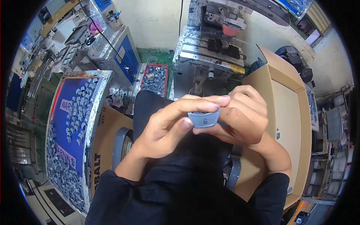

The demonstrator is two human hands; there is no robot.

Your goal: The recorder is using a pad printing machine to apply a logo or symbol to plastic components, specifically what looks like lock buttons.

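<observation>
A small grey plastic button cap (204,120) with a padlock symbol on its face is held up above my lap. My left hand (165,127) pinches it from the left, its fingers across the top and its thumb at the left edge. From the other side my right hand (243,116) grips its right edge, with the fingers curled. Part of the cap's upper side is hidden under my fingers, and its hollow rim shows dark inside.
At my left stands a blue board (80,108) carrying rows and a heap of small grey caps. A red-rimmed tray (154,80) of similar parts lies ahead. An open cardboard box (288,112) sits at my right. The printing machine (210,48) stands in front.
</observation>
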